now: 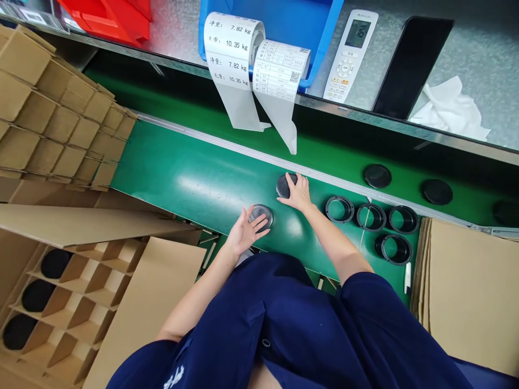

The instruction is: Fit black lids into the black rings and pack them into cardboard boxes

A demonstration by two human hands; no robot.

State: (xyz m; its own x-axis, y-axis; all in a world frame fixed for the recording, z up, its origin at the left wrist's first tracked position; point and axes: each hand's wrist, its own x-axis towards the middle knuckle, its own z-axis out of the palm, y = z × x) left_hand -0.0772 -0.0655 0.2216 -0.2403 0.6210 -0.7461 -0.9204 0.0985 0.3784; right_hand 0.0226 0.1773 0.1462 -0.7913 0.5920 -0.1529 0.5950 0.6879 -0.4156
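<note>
My right hand has its thumb and fingers around the edge of a black round cap near the back of the green workbench. My left hand is open, palm turned up and fingers spread, beside a second black round piece at the bench's front edge. Its fingers overlap that piece in view; whether they touch it I cannot tell. To the right of my right hand stand several black flanged rings, with green showing through their centres.
Black discs lie behind the rings. A divided carton at the lower left holds black round pieces. Stacked cardboard dividers and cardboard sheets flank the bench. Label strips hang from the shelf with a blue bin.
</note>
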